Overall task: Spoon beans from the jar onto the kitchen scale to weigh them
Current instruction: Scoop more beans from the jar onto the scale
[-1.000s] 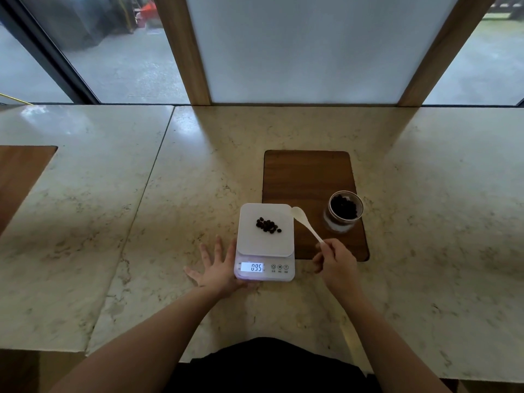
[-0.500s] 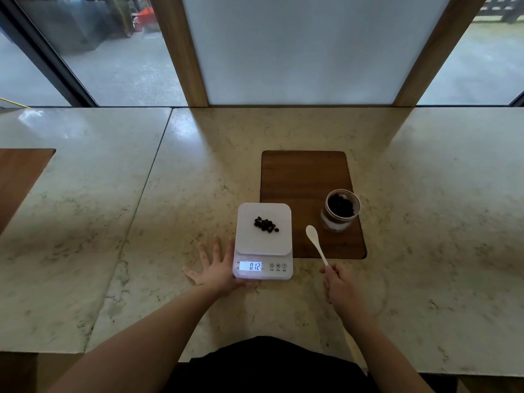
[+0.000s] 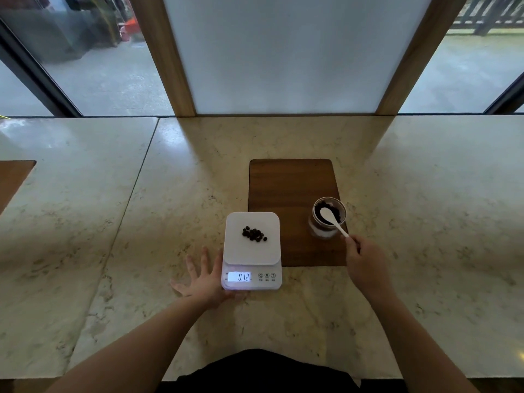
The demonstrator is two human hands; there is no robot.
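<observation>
A white kitchen scale (image 3: pixel 252 259) sits on the marble counter, its lit display reading 012. A small heap of dark beans (image 3: pixel 254 234) lies on its platform. To the right, a glass jar (image 3: pixel 328 219) with dark beans inside stands on a wooden board (image 3: pixel 289 188). My right hand (image 3: pixel 365 260) holds a white spoon (image 3: pixel 333 221) by the handle end, its bowl inside the jar mouth over the beans. My left hand (image 3: pixel 204 279) lies flat on the counter with fingers spread, touching the scale's left front corner.
The marble counter (image 3: pixel 141 222) runs left and right, with a seam left of the scale. Part of another wooden board (image 3: pixel 12 177) shows at the far left edge. Windows and wooden posts (image 3: pixel 167 52) stand behind the counter.
My right hand carried the spoon from beside the scale rightward to the jar, and its bowl now sits in the jar mouth. The display went from 095 to 012. My left hand stayed put.
</observation>
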